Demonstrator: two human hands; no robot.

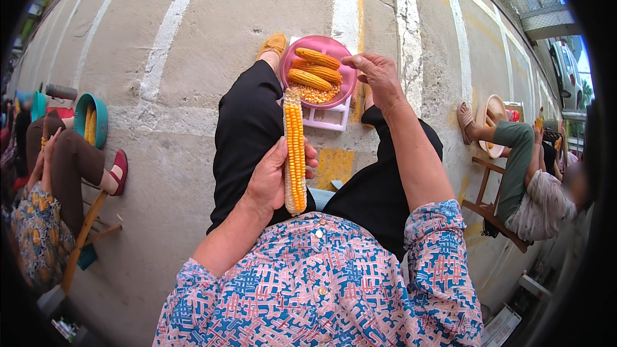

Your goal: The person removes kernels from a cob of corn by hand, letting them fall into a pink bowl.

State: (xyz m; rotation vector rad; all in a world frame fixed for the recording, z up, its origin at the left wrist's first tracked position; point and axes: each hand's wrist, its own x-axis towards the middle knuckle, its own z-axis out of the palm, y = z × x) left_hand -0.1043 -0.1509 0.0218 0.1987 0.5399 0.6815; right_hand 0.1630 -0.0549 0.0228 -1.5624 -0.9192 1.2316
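Note:
My left hand (270,173) grips a yellow corn cob (295,154), held upright above my lap. Rows of kernels run down its middle, while pale bare cob shows along the left side and at both ends. Beyond it, a pink plastic basin (348,91) contains several corn cobs (315,70) and a heap of loose kernels (315,95). My right hand (378,77) hovers by the basin's right rim with curled fingers, its thumb and forefinger close together. Whether kernels are inside that hand is hidden.
The basin rests on a pale plastic stool (328,119) between my feet. To the left, a seated person (48,193) has a teal basin (100,120) with corn. A person (540,193) sits at the right by a cream basin (494,106). White lines mark the concrete ground (250,0).

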